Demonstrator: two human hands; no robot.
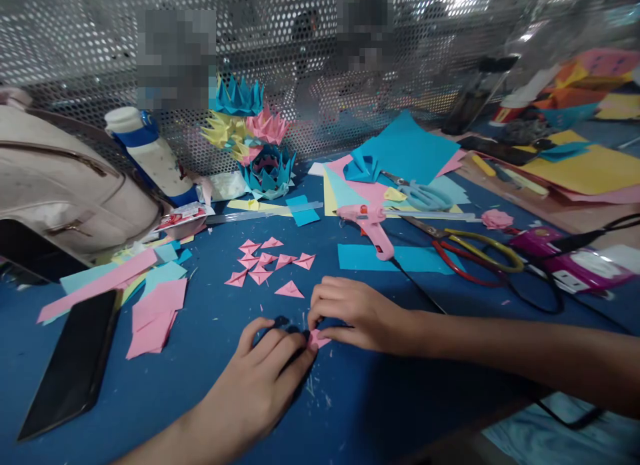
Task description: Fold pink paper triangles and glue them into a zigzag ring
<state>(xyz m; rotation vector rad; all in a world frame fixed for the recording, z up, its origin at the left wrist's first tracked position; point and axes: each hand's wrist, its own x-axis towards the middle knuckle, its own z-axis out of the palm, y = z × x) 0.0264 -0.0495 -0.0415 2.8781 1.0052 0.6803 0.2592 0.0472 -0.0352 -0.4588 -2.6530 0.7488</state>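
Both my hands press on one small pink folded paper piece (317, 340) lying on the blue table (210, 358). My left hand (265, 378) lies over its left side with fingers together, fingertips on the paper. My right hand (353, 313) comes in from the right, fingers curled down and pinching the piece's top edge. Just beyond my hands lie several finished pink folded triangles (267, 262).
A black phone (75, 362) and pink and light-blue paper strips (150, 305) lie at left. A pink glue gun (370, 225), scissors (470, 255), coloured sheets (405, 152) and paper lotus flowers (255, 138) sit further back. A beige bag (65, 185) and a bottle (150, 155) stand far left.
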